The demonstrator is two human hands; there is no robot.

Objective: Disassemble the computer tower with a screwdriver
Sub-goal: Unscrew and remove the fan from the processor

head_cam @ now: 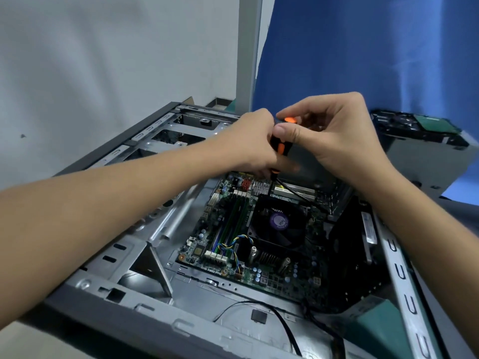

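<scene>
Gripping one screwdriver (279, 148) | left hand (248, 143), right hand (329, 136) | one tower (145, 322)

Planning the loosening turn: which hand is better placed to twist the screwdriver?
Probably the left hand: it wraps the screwdriver at mid-handle. The right hand only pinches the orange cap, steadying the tip at the cooler fan far corner.

We see bright, soft light. Our left hand (250, 145) looks a bit blurry. The picture bends at the edges. The computer tower (145, 317) is dark inside.
</scene>
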